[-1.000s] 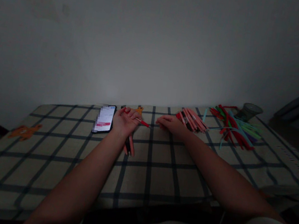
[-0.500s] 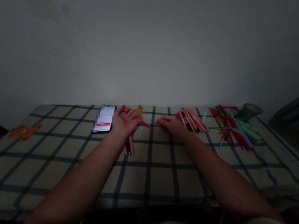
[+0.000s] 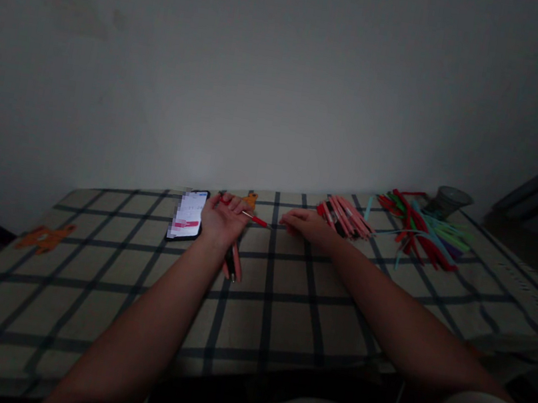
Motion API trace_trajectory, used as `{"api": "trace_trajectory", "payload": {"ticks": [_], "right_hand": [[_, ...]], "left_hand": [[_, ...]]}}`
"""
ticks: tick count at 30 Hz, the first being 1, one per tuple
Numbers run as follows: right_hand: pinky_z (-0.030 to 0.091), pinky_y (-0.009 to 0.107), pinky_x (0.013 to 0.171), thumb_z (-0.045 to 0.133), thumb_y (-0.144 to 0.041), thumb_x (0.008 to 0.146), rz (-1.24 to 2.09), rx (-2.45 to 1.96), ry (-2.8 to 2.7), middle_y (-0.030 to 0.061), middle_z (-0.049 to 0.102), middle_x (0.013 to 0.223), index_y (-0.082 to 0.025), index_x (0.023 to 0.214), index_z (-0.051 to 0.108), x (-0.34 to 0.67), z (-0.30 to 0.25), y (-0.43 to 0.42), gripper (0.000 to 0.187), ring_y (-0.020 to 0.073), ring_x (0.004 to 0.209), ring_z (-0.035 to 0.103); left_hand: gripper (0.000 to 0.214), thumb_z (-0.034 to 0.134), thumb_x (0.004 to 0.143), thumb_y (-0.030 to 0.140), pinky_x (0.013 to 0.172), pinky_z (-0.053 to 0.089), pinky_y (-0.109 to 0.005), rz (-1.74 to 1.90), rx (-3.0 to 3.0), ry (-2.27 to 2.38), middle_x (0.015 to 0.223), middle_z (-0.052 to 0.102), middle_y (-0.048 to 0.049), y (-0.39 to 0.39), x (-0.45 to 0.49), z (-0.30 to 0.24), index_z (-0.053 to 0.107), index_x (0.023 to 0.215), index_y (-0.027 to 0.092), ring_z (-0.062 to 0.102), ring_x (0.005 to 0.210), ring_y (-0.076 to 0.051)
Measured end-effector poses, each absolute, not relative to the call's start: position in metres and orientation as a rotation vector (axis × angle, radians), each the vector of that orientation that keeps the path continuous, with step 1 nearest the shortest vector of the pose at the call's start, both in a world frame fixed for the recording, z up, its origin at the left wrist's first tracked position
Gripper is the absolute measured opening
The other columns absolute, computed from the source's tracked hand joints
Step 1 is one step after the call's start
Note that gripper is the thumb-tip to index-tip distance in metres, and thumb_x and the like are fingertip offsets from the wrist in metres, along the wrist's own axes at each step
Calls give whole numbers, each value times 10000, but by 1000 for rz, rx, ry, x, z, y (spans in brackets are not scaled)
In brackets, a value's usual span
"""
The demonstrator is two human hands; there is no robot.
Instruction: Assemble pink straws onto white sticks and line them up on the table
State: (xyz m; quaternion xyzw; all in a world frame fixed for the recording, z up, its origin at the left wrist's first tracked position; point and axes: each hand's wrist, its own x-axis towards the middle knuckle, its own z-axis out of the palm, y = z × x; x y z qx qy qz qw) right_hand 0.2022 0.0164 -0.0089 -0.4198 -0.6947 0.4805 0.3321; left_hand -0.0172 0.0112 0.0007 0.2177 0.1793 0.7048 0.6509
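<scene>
My left hand (image 3: 223, 220) is closed around a slim red pen (image 3: 257, 219), palm turned up. The pen's metal tip points right, toward my right hand. Fingers pinched together, my right hand (image 3: 306, 225) is just past that tip, with a small gap between them. Whatever its fingertips hold, if anything, is too small to make out. Under the left wrist lie a few pink and black pens (image 3: 233, 265), partly hidden by the hand. Close behind the right hand rests a bundle of pink pens (image 3: 347, 217), some with red or black parts.
A lit phone (image 3: 188, 215) lies left of my left hand. Long colourful strips (image 3: 421, 231) are heaped at the right, beside a dark glass cup (image 3: 451, 199). The checked tablecloth (image 3: 107, 298) carries an orange bear figure (image 3: 45, 237). A wall (image 3: 287, 83) rises behind the table.
Almost nothing differs. The pen in my left hand appears very slightly turned; both hands keep their places.
</scene>
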Motion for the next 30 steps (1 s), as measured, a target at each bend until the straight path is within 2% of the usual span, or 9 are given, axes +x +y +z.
{"api": "trace_trajectory", "payload": {"ticks": [8, 17, 22, 25, 27, 30], "right_hand": [[343, 233, 547, 567, -484, 791, 1285, -1092, -1814, -12, 560, 645, -155, 840, 652, 201, -8, 16, 344, 104, 586, 485], [415, 248, 664, 611, -491, 797, 1354, -1034, -2046, 18, 675, 853, -199, 1072, 696, 201, -6, 10, 410, 132, 736, 569], [397, 253, 651, 608, -475, 799, 1228, -1032, -2115, 19, 674, 832, -177, 979, 720, 201, -5, 8, 365, 135, 726, 552], [366, 248, 595, 613, -481, 780, 1227, -1051, -2015, 4, 633, 748, -169, 909, 702, 201, -5, 11, 350, 117, 648, 513], [351, 244, 570, 610, -469, 768, 1237, -1063, -1848, -13, 586, 675, -165, 823, 669, 201, -5, 14, 315, 107, 604, 485], [350, 241, 551, 591, -458, 755, 1227, -1051, -1526, -33, 519, 606, -175, 698, 578, 202, -4, 22, 288, 99, 565, 461]], "left_hand": [[336, 337, 923, 327, 512, 382, -237, 1532, 370, 292, 533, 282, 44, 9, -15, 4, 381, 620, 189, 333, 465, -90], [356, 408, 915, 380, 522, 404, -245, 1491, 384, 298, 534, 318, 37, -3, -6, 14, 371, 613, 195, 363, 473, -99], [335, 416, 896, 378, 568, 444, -255, 1446, 445, 284, 540, 329, 36, -4, -5, 14, 378, 618, 194, 388, 486, -98], [311, 433, 870, 367, 658, 490, -284, 1454, 479, 335, 562, 407, 16, -3, -7, 14, 400, 615, 192, 459, 532, -109], [280, 443, 847, 349, 746, 512, -317, 1477, 500, 380, 631, 518, -20, -2, -8, 14, 436, 618, 188, 549, 629, -132], [205, 451, 814, 288, 859, 510, -353, 1460, 558, 444, 855, 663, -85, 1, -5, 13, 539, 674, 167, 640, 862, -179]]}}
